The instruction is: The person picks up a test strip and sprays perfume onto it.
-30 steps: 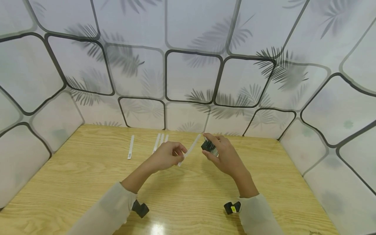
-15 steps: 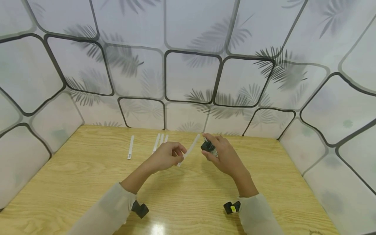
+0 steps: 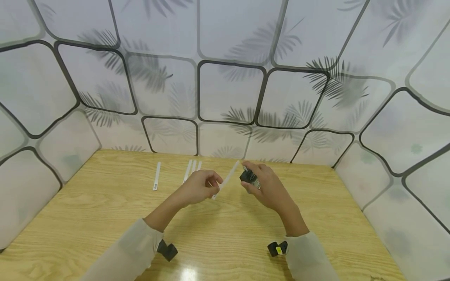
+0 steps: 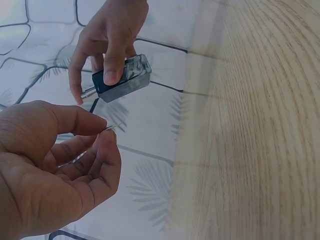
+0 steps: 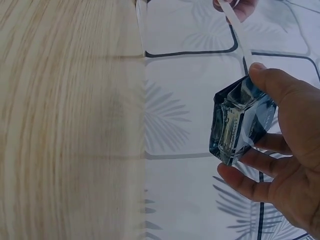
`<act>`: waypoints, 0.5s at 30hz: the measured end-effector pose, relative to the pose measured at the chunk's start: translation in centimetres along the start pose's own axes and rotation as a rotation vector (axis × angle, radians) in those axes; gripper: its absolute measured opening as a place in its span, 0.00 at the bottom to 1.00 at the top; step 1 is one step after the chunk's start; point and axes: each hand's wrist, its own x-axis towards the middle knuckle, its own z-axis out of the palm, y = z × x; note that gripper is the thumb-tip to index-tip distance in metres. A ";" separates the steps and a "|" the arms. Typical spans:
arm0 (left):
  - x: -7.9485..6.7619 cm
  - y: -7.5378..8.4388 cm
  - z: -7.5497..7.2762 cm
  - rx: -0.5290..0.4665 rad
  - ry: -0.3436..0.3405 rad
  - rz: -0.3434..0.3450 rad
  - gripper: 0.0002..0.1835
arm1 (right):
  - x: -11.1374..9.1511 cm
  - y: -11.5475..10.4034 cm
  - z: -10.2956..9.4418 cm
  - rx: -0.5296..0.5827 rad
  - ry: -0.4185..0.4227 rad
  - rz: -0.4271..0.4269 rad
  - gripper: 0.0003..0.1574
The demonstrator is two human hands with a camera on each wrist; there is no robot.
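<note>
My left hand (image 3: 202, 186) pinches a white paper strip (image 3: 230, 174) between thumb and finger; the strip slants up and away to the right. In the left wrist view only its thin edge shows at the fingertips. A perfume bottle (image 3: 249, 176) of dark, faceted glass is in my right hand (image 3: 270, 187), held by its sides, tilted above the table. Its metal spray nozzle (image 4: 88, 93) points toward the left hand, the index fingertip right at it. From the right wrist, the bottle (image 5: 240, 120) shows its base, with the strip (image 5: 237, 30) beyond it.
Several more white strips lie at the back left of the wooden table (image 3: 218, 234): one strip (image 3: 156, 176) by itself, others (image 3: 190, 169) side by side, partly hidden behind the left hand. A patterned cloth wall (image 3: 225, 93) encloses the back and sides.
My right index finger and the bottle's nozzle end have dipped very slightly. The left hand and its strip stay almost still.
</note>
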 end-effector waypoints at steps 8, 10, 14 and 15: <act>0.0 -0.4 0.1 -0.028 0.000 -0.010 0.09 | 0.1 0.1 -0.3 -0.001 -0.003 0.010 0.40; 0.1 -0.4 0.1 -0.030 0.003 -0.019 0.10 | 0.1 0.1 -0.3 0.002 0.002 0.009 0.40; 0.2 -0.7 0.2 -0.030 0.016 -0.037 0.10 | 0.1 0.1 -0.5 0.004 0.013 0.005 0.40; 0.2 -0.8 0.2 -0.031 0.018 -0.039 0.10 | 0.1 0.1 -0.5 0.004 0.016 0.004 0.40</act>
